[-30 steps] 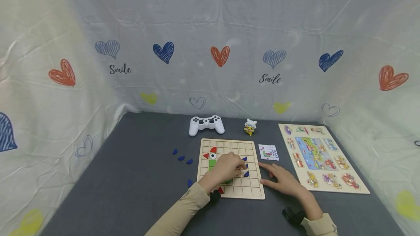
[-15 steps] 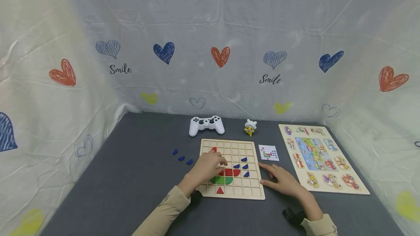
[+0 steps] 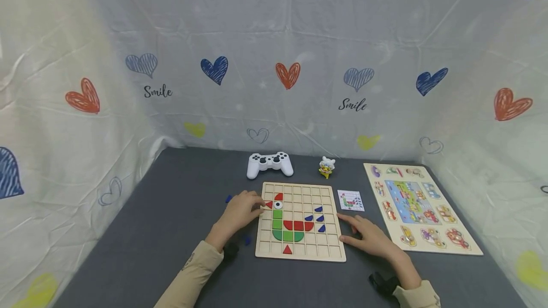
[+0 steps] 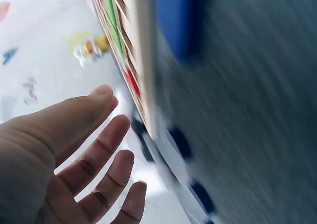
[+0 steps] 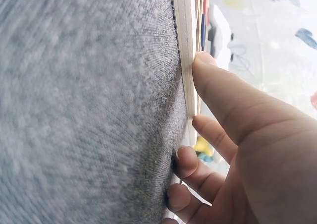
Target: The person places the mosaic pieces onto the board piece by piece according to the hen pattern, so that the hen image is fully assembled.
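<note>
A wooden grid board (image 3: 267,251) carries flat coloured pieces: a white eye tile (image 3: 278,205), green squares (image 3: 277,214), a red row (image 3: 298,226) and several blue pieces (image 3: 320,228). My left hand (image 3: 238,212) is over the board's left edge area, its fingers loosely bent and holding nothing. In the left wrist view the thumb (image 4: 74,117) and fingers are spread apart beside the board. My right hand (image 3: 367,235) rests at the board's right edge; in the right wrist view its thumb (image 5: 218,85) and index fingertip touch that edge.
Loose blue pieces (image 3: 248,240) lie on the dark tabletop (image 3: 171,232) left of the board, some hidden behind my left hand. Behind the board are a white game controller (image 3: 269,164) and a small figurine (image 3: 327,167). A pattern card (image 3: 351,200) and a picture puzzle board (image 3: 428,246) lie right.
My left hand has moved leftward off the board, from the blue pieces at its right, across the green and red ones, to beside its left edge. My right hand has stayed at the right edge.
</note>
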`<state>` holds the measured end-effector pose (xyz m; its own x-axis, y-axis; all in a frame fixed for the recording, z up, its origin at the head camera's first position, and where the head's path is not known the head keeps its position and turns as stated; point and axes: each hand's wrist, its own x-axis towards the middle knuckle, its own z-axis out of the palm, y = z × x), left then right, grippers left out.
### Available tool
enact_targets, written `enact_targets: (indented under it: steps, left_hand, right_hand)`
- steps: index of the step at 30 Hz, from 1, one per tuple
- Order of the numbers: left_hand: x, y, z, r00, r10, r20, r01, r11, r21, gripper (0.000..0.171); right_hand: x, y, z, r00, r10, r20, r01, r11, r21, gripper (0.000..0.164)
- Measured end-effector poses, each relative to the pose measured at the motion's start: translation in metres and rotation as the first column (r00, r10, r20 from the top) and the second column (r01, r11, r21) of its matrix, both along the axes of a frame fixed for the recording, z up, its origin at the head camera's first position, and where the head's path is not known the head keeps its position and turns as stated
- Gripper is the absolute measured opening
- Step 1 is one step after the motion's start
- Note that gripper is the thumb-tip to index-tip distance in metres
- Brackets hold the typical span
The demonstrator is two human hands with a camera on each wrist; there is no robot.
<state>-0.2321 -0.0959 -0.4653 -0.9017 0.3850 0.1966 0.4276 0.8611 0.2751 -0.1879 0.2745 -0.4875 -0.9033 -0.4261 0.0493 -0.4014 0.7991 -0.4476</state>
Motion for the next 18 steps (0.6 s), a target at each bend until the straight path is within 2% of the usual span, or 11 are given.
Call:
enact_targets:
  steps: [4,8,18]
  left_hand:
    - [-0.006,-0.018,-0.005,0.997,0.074,-0.016,-0.074,0.997,0.009,0.017]
    - [-0.01,-0.034,-0.006,0.993,0.111,-0.024,-0.111,0.994,0.007,0.016]
    - [-0.022,-0.062,-0.008,0.976,0.211,0.047,-0.212,0.977,0.022,0.022]
  right_hand:
    - [0.001,0.0,0.0,1.0,-0.006,0.0,0.006,1.0,0.0,0.062]
    - [0.001,0.0,0.0,1.0,-0.013,0.003,0.013,1.0,0.001,0.062]
    - [0.001,-0.001,0.0,1.0,-0.006,-0.006,0.006,1.0,-0.002,0.062]
